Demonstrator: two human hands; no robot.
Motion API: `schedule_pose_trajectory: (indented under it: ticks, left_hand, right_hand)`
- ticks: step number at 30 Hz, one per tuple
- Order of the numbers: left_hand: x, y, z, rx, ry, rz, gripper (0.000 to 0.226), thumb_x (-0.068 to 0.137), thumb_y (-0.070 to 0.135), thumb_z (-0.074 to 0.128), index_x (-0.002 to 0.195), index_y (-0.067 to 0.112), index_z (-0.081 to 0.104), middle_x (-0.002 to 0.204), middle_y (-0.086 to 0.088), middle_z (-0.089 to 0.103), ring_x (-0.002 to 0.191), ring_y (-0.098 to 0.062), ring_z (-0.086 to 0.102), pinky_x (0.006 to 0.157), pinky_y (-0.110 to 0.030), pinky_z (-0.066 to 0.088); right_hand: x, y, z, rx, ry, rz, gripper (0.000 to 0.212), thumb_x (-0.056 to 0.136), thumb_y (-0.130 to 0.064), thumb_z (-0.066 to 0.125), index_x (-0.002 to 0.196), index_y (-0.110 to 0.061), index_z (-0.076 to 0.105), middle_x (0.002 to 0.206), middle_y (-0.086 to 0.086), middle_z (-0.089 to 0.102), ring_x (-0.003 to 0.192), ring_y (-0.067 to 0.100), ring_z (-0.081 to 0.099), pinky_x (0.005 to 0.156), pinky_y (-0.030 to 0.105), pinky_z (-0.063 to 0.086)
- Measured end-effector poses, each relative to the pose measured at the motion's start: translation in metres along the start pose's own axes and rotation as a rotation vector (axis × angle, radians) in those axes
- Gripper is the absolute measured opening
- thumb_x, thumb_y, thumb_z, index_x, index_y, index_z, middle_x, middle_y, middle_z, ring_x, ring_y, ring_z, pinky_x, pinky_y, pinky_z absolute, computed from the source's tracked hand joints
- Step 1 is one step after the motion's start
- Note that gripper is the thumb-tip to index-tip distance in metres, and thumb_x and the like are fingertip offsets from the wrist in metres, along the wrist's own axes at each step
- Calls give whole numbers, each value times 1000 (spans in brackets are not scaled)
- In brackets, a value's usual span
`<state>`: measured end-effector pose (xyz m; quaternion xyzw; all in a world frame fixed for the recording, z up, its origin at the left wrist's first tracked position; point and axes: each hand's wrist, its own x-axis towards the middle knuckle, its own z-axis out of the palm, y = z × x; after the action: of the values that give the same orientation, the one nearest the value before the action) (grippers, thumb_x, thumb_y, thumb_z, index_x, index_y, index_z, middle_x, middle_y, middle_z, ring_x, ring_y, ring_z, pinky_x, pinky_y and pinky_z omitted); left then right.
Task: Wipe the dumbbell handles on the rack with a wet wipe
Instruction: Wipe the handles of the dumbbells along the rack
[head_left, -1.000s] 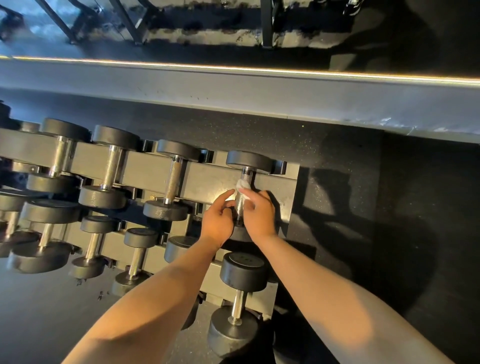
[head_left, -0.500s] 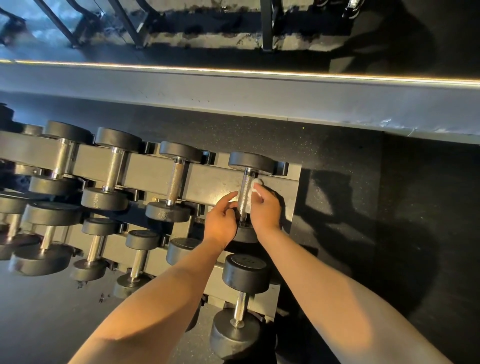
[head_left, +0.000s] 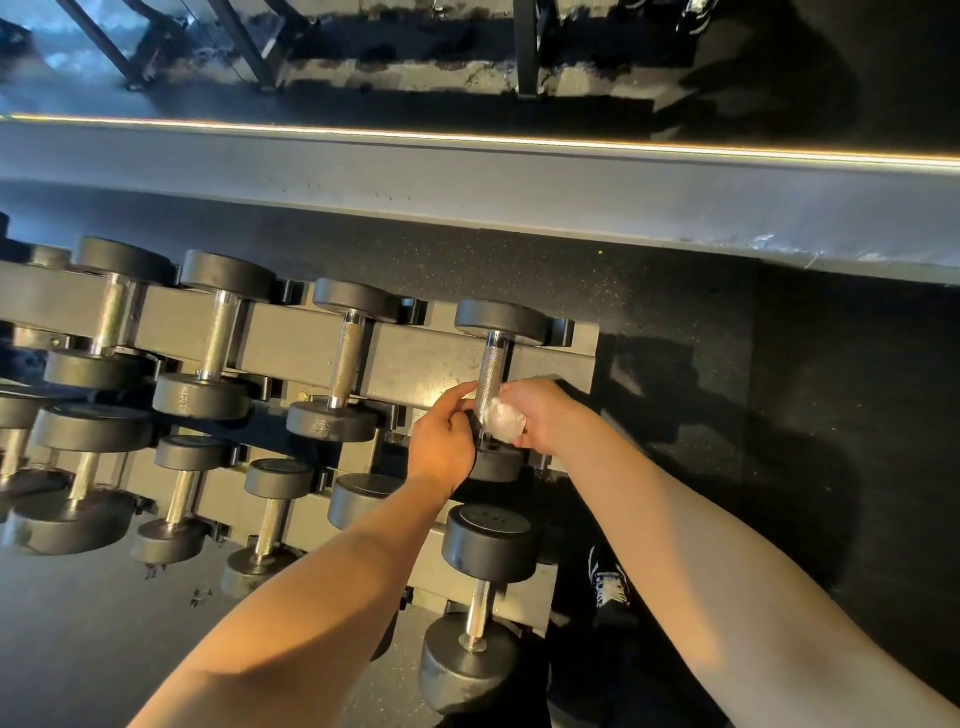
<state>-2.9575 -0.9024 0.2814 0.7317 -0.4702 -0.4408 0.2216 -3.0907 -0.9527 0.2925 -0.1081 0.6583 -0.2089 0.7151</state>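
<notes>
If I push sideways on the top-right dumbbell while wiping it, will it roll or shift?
Probably not. The dumbbell has thick solid-looking heads, so it is likely heavy for its size, and its ends appear to sit in the rack cradles. The knurled handle should give grip; the wet wipe is limp and bunches up.

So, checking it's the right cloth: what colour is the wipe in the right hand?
White, bunched in the right hand; the wet wipe shows best in the head view.

Both forearms are bare, no sleeves, watch or rings showing; a black sneaker with white markings (head_left: 609, 587) shows below
</notes>
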Motion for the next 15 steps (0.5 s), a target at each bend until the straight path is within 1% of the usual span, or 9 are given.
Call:
schedule_pose_trajectory:
  ticks: [2,3,5,6,7,9,10,12,15]
  left_hand:
    - [0,0,1,0,5,-2,45,104,9,36,133,33,61,105,17,69,85,-11,66,79,-26,55]
    - [0,-1,1,-1,7,1,45,104,9,36,132,33,61,105,16,69,86,-11,66,82,-27,56]
    - [1,-3,2,-11,5,11,45,104,9,35,132,34,60,106,16,69,83,-11,64,79,-28,55]
    - [2,-4,1,-19,5,17,44,105,9,35,131,36,58,106,17,68,80,-11,63,76,-27,54]
    - [2,-5,1,-24,6,24,45,105,10,35,130,39,57,106,18,68,78,-10,62,75,-27,53]
    - [2,-7,1,-27,7,31,45,105,9,34,130,41,55,105,21,66,82,-11,63,79,-29,55]
    - [2,-8,1,-26,8,31,46,106,9,34,131,41,55,106,20,66,88,-12,65,83,-30,56]
    - [2,-10,1,-28,15,32,46,106,9,35,132,41,55,111,15,66,95,-15,66,89,-35,57]
    - [4,-13,2,-36,24,50,47,106,9,34,135,38,54,117,10,67,93,-16,65,88,-36,57]
  right_hand:
    - [-1,-8,2,183,10,0,20,99,-9,54,111,-4,68,102,14,69,78,23,64,70,33,55]
    - [3,-11,4,186,35,-16,20,99,-9,52,108,-5,70,103,14,70,80,24,64,74,34,56]
    - [4,-9,9,-7,57,-52,26,102,-11,45,104,-6,70,92,12,66,76,21,59,69,28,49]
    - [1,-4,10,-138,48,-67,26,102,-8,43,106,-4,69,88,11,61,75,19,56,66,25,45]
    - [-1,4,10,-280,25,-90,27,101,-4,45,115,-1,68,90,11,61,79,20,56,68,25,45]
    - [-6,25,10,-540,-27,-150,34,100,-5,47,129,-8,64,113,12,64,102,24,60,83,29,47]
    - [-10,32,10,-584,-38,-156,35,103,-11,45,134,-13,62,125,11,62,113,25,58,88,30,45]
    - [-13,35,8,-596,-47,-141,36,106,-18,41,138,-15,58,138,11,57,124,26,53,94,31,43]
    - [-13,27,5,-617,-55,-100,40,105,-13,42,144,-11,51,148,14,48,132,28,47,104,35,40]
